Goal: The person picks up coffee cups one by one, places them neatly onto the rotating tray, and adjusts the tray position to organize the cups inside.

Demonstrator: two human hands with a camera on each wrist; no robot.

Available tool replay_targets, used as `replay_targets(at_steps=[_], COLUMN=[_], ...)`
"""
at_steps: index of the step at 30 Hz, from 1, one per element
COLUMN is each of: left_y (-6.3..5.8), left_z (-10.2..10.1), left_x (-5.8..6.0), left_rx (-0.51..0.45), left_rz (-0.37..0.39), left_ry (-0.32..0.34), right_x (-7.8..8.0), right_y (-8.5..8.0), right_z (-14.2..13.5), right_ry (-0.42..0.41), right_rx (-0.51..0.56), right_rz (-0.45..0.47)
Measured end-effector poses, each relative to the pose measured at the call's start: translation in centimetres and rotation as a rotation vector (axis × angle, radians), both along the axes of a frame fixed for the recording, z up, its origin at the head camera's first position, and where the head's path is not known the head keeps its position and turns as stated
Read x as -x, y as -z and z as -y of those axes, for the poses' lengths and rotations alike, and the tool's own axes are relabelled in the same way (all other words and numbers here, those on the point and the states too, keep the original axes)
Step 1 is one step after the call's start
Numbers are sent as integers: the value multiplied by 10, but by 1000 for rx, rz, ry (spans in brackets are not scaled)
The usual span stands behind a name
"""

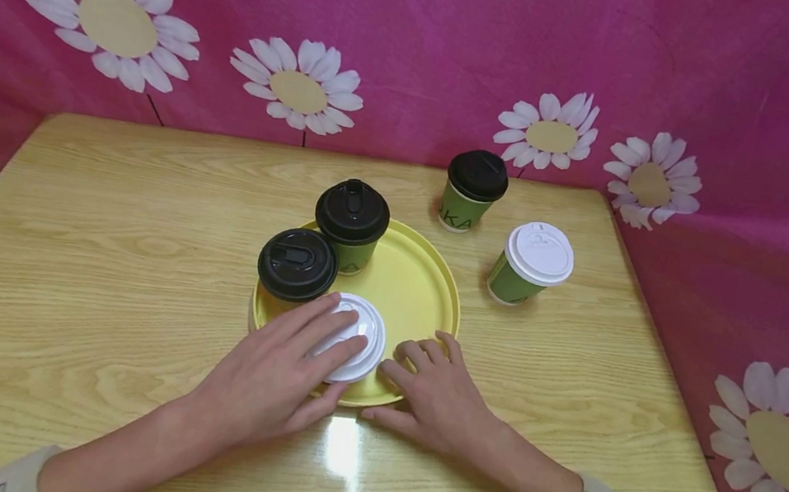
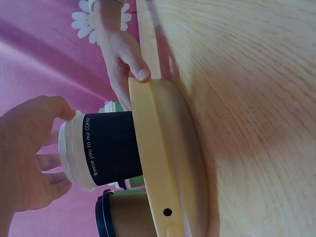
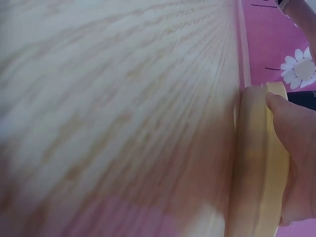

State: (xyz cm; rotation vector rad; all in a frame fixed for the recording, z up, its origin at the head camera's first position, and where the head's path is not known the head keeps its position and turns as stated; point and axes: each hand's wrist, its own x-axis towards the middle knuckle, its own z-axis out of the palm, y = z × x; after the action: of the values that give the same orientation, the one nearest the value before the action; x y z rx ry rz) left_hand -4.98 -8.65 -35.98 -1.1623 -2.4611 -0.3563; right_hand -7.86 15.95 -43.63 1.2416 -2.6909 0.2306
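A round yellow tray [image 1: 427,283] lies on the table and carries three lidded paper coffee cups. My left hand [image 1: 276,372] grips the nearest cup [image 2: 111,148] by its white lid [image 1: 362,350], thumb at the near rim and fingers over the top. This cup has a dark sleeve with white lettering. Behind it on the tray are a black-lidded cup [image 1: 297,262] at the left and a green cup with a black lid [image 1: 352,211] further back. At the tray's near right edge, my right hand [image 1: 438,393] pinches the rim, its thumb outside and fingers over the inside.
Beyond the tray to the right stand two more green cups, one with a black lid [image 1: 475,186] and one with a white lid [image 1: 535,260]. The wooden table [image 1: 101,257] meets a pink flowered cloth [image 1: 422,34] at its back and right.
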Motion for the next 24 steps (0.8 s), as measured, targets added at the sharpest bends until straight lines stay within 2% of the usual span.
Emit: replay_targets(at_steps=[12, 18, 24], left_y=[1, 0, 0], left_z=[5, 10, 12], left_x=[2, 5, 8], left_rx=[-19, -11, -6], left_rz=[20, 39, 26], left_ry=[32, 49, 71], right_x=[-4, 0, 4], right_y=[-6, -7, -6], right_z=[4, 2, -2], right_ry=[13, -40, -77], right_rx=[-57, -66, -78], right_rz=[15, 22, 7])
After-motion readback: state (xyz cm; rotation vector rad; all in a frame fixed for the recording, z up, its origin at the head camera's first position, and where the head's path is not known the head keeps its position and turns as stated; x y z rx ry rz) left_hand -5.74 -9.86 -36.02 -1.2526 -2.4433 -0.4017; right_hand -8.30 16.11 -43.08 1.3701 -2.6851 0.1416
